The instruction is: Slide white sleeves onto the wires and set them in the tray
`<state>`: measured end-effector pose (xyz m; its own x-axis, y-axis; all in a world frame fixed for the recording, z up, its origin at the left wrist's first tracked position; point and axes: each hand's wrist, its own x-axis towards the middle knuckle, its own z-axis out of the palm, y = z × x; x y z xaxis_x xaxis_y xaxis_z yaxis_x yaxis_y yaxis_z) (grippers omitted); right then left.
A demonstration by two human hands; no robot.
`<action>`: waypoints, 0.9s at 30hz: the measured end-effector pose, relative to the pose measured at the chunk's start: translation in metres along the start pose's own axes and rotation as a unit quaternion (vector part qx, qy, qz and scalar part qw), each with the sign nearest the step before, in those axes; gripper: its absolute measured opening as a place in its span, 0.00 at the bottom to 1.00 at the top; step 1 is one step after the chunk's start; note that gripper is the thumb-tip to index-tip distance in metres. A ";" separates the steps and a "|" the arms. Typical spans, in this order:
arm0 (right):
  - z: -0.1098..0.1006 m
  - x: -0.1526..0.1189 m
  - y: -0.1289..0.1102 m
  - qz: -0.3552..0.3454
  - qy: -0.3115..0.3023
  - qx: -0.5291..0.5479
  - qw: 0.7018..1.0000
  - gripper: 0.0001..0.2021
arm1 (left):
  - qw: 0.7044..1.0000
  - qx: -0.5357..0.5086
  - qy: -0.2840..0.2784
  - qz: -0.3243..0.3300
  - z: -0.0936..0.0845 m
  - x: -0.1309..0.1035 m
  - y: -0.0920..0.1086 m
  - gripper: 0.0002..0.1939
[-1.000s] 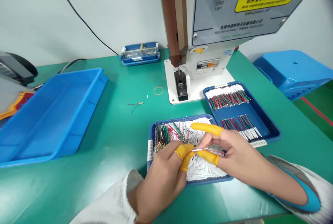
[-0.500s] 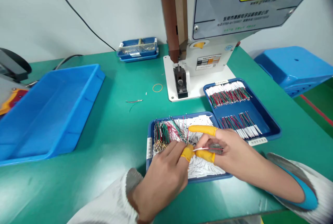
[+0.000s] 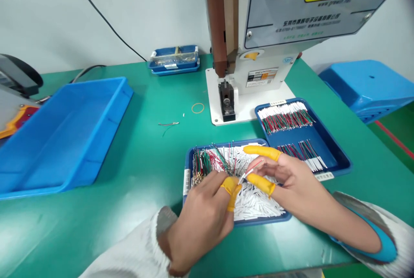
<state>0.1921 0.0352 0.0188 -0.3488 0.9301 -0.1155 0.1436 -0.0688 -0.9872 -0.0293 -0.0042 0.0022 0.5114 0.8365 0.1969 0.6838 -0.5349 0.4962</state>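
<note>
Over the tray of loose parts, my left hand [image 3: 207, 209] is closed, its yellow-cotted thumb and forefinger pinching the white end of a thin wire piece [image 3: 243, 176]. Red wire shows at the piece's other end, between the fingers of my right hand [image 3: 287, 179]. That hand's thumb and inner fingers are closed on it, while its forefinger, in a yellow finger cot, stretches out above. Beneath both hands lies the blue tray [image 3: 186, 162], holding white sleeves [image 3: 258, 209] and a bundle of red, green and black wires [image 3: 207, 163] with brass-coloured terminals. My left fingers hide part of the bundle.
A second blue tray [image 3: 323, 140] holds rows of sleeved wires. Behind it stands a crimping machine [image 3: 226, 101]. A large blue bin [image 3: 110, 140] is at left, small stacked trays [image 3: 174, 69] at the back. A loose wire [image 3: 168, 123] and rubber band [image 3: 198, 108] lie on the table.
The wire piece has tilted, its red end now pointing up and right. My right hand has shifted slightly right, its forefinger higher. The left thumb now shows below the forefinger.
</note>
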 end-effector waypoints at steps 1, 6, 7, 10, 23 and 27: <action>0.000 0.000 -0.001 0.000 0.004 0.002 1.000 0.08 | 1.000 0.002 -0.004 0.001 0.000 0.000 0.000 0.08; 0.003 -0.002 0.001 0.003 0.000 -0.010 1.000 0.09 | 0.999 -0.013 -0.026 -0.015 0.001 0.002 0.001 0.10; 0.003 -0.003 0.003 0.008 -0.003 -0.014 1.000 0.08 | 0.999 -0.017 -0.028 -0.020 0.002 0.002 0.001 0.11; 0.005 -0.004 0.008 0.025 -0.007 -0.017 1.000 0.05 | 0.999 -0.022 -0.030 -0.033 0.003 0.003 0.001 0.12; 0.003 -0.003 0.001 0.048 0.018 0.039 0.998 0.05 | 0.998 -0.049 0.024 -0.010 0.000 0.001 0.003 0.18; 0.008 -0.006 0.013 0.042 -0.001 0.042 0.998 0.08 | 0.998 -0.068 0.012 0.004 0.002 0.001 0.005 0.17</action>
<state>0.1882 0.0258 0.0055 -0.3406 0.9190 -0.1988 0.0944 -0.1769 -0.9797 -0.0245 -0.0065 0.0035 0.5027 0.8357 0.2211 0.6026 -0.5221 0.6036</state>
